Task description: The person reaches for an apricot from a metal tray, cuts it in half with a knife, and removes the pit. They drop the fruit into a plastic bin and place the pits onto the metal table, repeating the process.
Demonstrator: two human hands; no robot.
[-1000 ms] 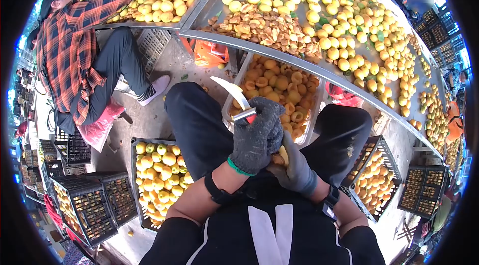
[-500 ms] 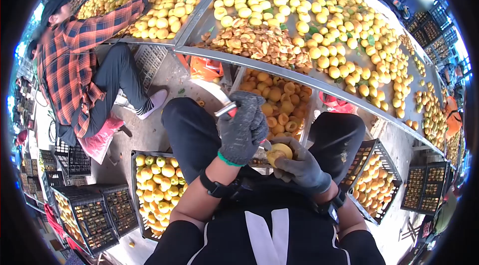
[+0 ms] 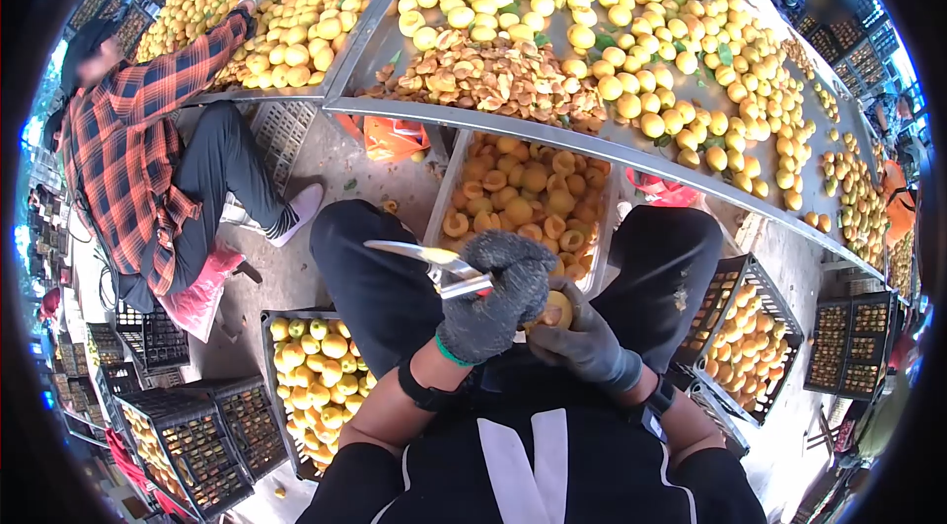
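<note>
My left hand (image 3: 490,299), in a dark grey glove, is closed on a knife (image 3: 426,259) whose curved blade points left over my left thigh. My right hand (image 3: 584,341), also gloved, cups a yellow apricot (image 3: 557,309) right beside the left hand, above my lap. Just beyond my hands lies a clear tray (image 3: 437,200) filled with halved apricots between my knees.
A metal table (image 3: 513,121) ahead carries heaps of whole apricots and a pile of pits (image 3: 473,80). A black crate of apricots (image 3: 308,376) stands at my left, another crate (image 3: 745,341) at my right. A person in a red plaid shirt (image 3: 123,159) sits left; stacked crates (image 3: 168,425) lie lower left.
The knife blade swung from pointing up to pointing left. My hands dropped slightly toward my lap, and the apricot is now mostly covered by the left hand. The view tilted forward.
</note>
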